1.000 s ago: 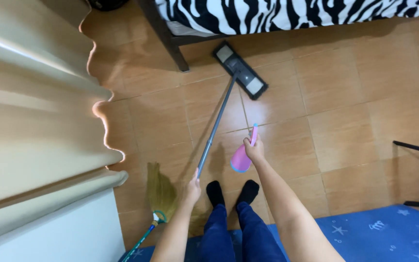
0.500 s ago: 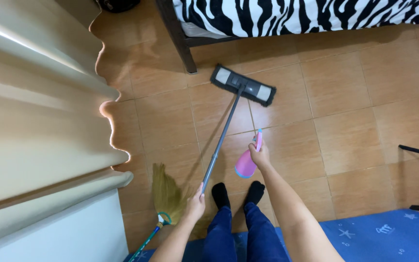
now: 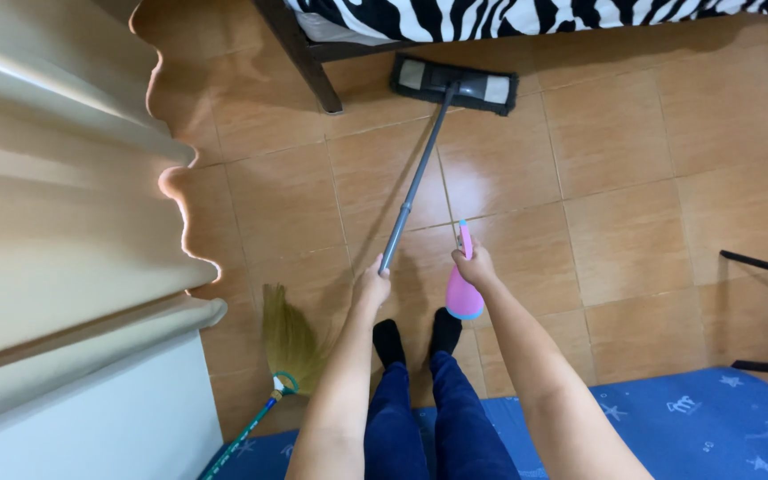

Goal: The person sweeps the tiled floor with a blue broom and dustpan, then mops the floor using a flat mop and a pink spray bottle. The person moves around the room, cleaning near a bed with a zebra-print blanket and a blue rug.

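My left hand (image 3: pixel 372 286) grips the lower end of a grey mop pole (image 3: pixel 413 182). The pole runs up and away to a flat black mop head (image 3: pixel 453 84) lying on the tiled floor beside the bed edge. A pink spray bottle (image 3: pixel 464 293) with a blue base hangs from my right hand (image 3: pixel 474 265), nozzle pointing away from me. Both arms reach forward above my feet in black socks (image 3: pixel 417 336).
A bed with a zebra-patterned cover (image 3: pixel 526 16) and a dark leg (image 3: pixel 306 58) stands at the top. Beige curtains (image 3: pixel 55 196) fill the left. A straw broom (image 3: pixel 288 348) leans near the curtain. A blue mat (image 3: pixel 695 418) lies bottom right, a black frame (image 3: pixel 762 267) at right.
The mop head has slid forward and turned square to the bed edge. Both hands have stretched further out, keeping pole and bottle.
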